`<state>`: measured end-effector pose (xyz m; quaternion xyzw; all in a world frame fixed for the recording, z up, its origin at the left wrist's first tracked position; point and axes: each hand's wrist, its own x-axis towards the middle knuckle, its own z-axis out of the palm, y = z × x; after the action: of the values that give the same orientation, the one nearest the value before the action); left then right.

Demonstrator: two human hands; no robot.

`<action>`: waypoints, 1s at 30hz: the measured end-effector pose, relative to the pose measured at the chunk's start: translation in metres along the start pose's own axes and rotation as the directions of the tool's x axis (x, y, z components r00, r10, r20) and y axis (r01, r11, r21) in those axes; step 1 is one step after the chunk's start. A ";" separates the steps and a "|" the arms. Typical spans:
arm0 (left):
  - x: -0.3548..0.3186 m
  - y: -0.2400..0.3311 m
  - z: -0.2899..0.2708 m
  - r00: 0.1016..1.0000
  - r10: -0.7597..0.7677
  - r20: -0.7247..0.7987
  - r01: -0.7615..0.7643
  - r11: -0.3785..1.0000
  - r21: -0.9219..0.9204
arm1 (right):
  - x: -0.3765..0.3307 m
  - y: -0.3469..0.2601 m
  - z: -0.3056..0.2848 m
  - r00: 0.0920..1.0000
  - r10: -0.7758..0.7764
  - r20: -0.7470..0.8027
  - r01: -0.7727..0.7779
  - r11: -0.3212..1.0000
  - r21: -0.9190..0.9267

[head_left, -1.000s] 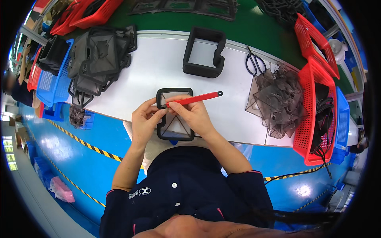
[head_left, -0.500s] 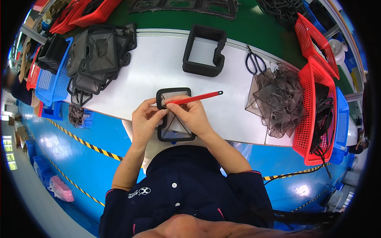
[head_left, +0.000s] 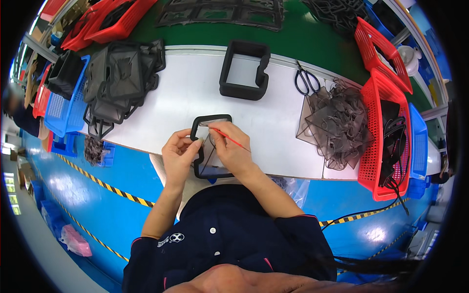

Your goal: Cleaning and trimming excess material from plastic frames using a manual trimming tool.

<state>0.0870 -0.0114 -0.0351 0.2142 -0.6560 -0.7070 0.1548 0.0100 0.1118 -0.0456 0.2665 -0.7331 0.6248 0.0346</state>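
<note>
A black rim-shaped frame [head_left: 214, 117] with sheer grey mesh across it lies at the table's near edge, notched on its left side. My left hand [head_left: 177, 157] pinches the notched side between thumb and fingers. My right hand [head_left: 233, 151] is closed around a slim red tool [head_left: 231, 138], its tip over the mesh close to my left fingertips. What kind of tip it has is too small to tell. Beyond the hands stand neatly stacked black frames [head_left: 240, 91], open in the middle.
Mesh-covered frames [head_left: 122, 73] are heaped at the left, beside a blue basket [head_left: 59, 111]. On the right lie black-handled scissors [head_left: 307, 82] and a pile of mesh scraps [head_left: 339, 127]. A red basket [head_left: 367, 168] with dark cords borders the table's right end.
The red tool has swung round: its tail pointed up and right, and now slants down to the right. My right hand has turned with it. The left hand keeps its pinch.
</note>
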 end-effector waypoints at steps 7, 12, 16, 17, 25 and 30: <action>0.024 -0.005 -0.023 0.988 0.028 -0.154 -0.036 0.998 -0.053 | 0.003 0.002 -0.051 0.973 -0.025 -0.229 -0.010 0.989 -0.150; 0.031 -0.007 -0.050 0.971 0.005 -0.240 0.005 0.999 0.041 | -0.003 0.011 -0.138 0.852 -0.062 -0.520 -0.086 0.963 -0.255; 0.035 0.004 -0.066 0.947 -0.044 -0.318 0.087 0.989 0.122 | -0.009 0.016 -0.221 0.766 -0.158 -0.623 -0.272 0.799 -0.537; 0.034 0.003 -0.065 0.962 -0.043 -0.268 0.084 0.986 0.144 | -0.008 0.012 -0.229 0.818 -0.059 -0.572 -0.373 0.702 -0.606; 0.014 0.048 -0.014 0.996 0.073 -0.049 -0.070 0.996 0.057 | 0.005 -0.005 -0.175 0.888 -0.235 -0.395 0.064 0.914 -0.400; -0.001 0.062 0.011 0.994 0.082 0.068 -0.084 0.996 0.025 | 0.011 -0.025 -0.070 0.995 0.026 0.092 -0.070 0.850 0.521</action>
<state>0.0782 -0.0069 0.0275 0.1650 -0.6789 -0.6976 0.1590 -0.0081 0.1717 -0.0041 0.2727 -0.5424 0.7901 -0.0849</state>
